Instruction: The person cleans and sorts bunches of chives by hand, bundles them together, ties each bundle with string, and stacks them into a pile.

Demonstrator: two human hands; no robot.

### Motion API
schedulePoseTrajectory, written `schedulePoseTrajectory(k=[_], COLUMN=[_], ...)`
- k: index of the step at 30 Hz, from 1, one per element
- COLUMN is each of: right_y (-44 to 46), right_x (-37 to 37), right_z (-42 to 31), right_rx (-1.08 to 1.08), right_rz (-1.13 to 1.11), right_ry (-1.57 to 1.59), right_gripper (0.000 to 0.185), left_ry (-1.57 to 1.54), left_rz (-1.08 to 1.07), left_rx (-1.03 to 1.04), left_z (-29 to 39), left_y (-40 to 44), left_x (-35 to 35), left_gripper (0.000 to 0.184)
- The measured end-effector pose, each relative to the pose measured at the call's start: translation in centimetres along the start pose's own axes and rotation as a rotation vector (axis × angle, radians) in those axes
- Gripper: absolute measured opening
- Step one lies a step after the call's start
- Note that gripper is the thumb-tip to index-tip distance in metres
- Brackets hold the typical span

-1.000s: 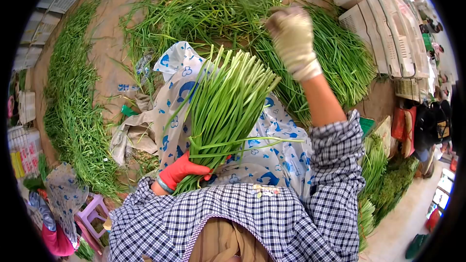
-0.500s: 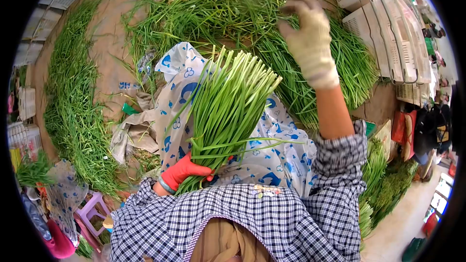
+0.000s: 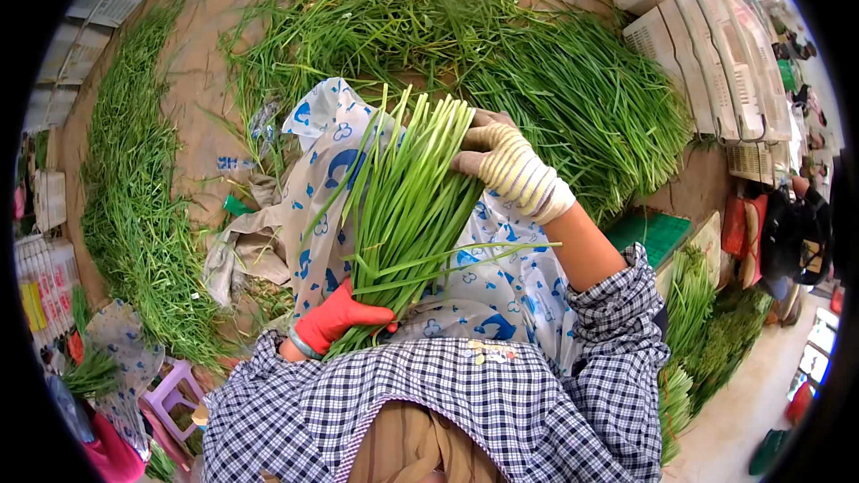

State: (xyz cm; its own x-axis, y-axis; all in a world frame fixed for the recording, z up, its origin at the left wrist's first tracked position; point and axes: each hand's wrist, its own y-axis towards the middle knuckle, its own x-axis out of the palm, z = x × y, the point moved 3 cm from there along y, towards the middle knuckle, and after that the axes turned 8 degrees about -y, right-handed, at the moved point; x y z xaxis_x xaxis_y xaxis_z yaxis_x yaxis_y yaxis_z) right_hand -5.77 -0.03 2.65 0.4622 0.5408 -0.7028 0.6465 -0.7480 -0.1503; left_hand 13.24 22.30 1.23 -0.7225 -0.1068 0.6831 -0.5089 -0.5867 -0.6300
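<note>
A thick bunch of garlic chives (image 3: 407, 201) lies across my lap, pale cut ends pointing away from me. My left hand (image 3: 343, 317), in a red glove, is closed round its lower, leafy end. At the right side of the pale ends is my right hand (image 3: 506, 161), in a striped cream glove with grey fingers. Its fingers and thumb are curled against the stems, the fingertips partly hidden. One long leaf sticks out sideways to the right below it. Under the bunch, a clear plastic apron with blue prints (image 3: 335, 139) covers my knees.
Loose chives form a big heap (image 3: 573, 98) in front and a long row (image 3: 134, 188) at left. White plastic crates (image 3: 707, 54) stand at upper right, near a green board (image 3: 649, 234). A purple stool (image 3: 173, 394) is at lower left. More bundled greens (image 3: 716, 340) lie at right.
My right hand has come down and left from above the heap onto the pale ends of the bunch. My left hand keeps its hold in the same place.
</note>
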Motion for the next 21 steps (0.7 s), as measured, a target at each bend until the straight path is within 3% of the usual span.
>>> schedulePoseTrajectory(k=[3,5,9,11,13,14,15,16,17,18,19,21], right_y=[0.9,1.9,4.4,6.7,10.0,9.4,7.6,6.5,5.8,5.1,4.3,4.5], right_x=[-0.7,-3.9,-16.7,-20.1,-19.9,-17.0,-13.9,-10.9,-8.6,-6.1,-4.5,-2.7], right_z=[1.5,2.8,1.7,2.7,4.6,1.6,-0.2,-1.4,-3.2,-2.6,-2.5,-0.9], right_rx=[0.038,0.154,0.356,0.156,-0.194,0.102,-0.240,-0.198,-0.128,-0.112,0.003,0.227], right_rz=[0.206,0.327,0.793,0.766,0.879,0.590,0.612,0.386,0.024,-0.087,-0.105,-0.277], right_ry=[0.493,0.699,0.197,0.304,-0.370,-0.413,-0.454,-0.320,-0.571,-0.595,-0.412,0.313], right_gripper=[0.021,0.017,0.037,0.045,0.052,0.047,0.038,0.042,0.047,0.059,0.053,0.042], left_ry=[0.018,0.025,0.024,0.027,0.000,-0.031,-0.040,-0.030,-0.019,-0.024,-0.028,-0.028], left_rz=[0.021,0.062,0.083,0.092,0.076,0.063,0.061,0.058,0.057,0.064,0.051,0.037], left_rx=[0.026,0.026,0.004,0.003,0.015,0.025,0.032,0.023,0.012,0.009,0.001,-0.014], left_z=[-0.3,-0.3,-0.4,-0.5,-0.4,-0.4,-0.3,-0.2,-0.2,-0.3,-0.4,-0.4], left_y=[-0.1,-0.4,-0.6,-0.4,-0.5,-0.4,-0.2,-0.2,-0.2,-0.3,-0.3,-0.5], left_x=[-0.5,-0.4,-0.6,-0.8,-0.9,-0.9,-0.9,-0.9,-0.9,-1.1,-1.4,-1.6], left_gripper=[0.071,0.068,0.065,0.064,0.058,0.053,0.053,0.059,0.064,0.064,0.065,0.065])
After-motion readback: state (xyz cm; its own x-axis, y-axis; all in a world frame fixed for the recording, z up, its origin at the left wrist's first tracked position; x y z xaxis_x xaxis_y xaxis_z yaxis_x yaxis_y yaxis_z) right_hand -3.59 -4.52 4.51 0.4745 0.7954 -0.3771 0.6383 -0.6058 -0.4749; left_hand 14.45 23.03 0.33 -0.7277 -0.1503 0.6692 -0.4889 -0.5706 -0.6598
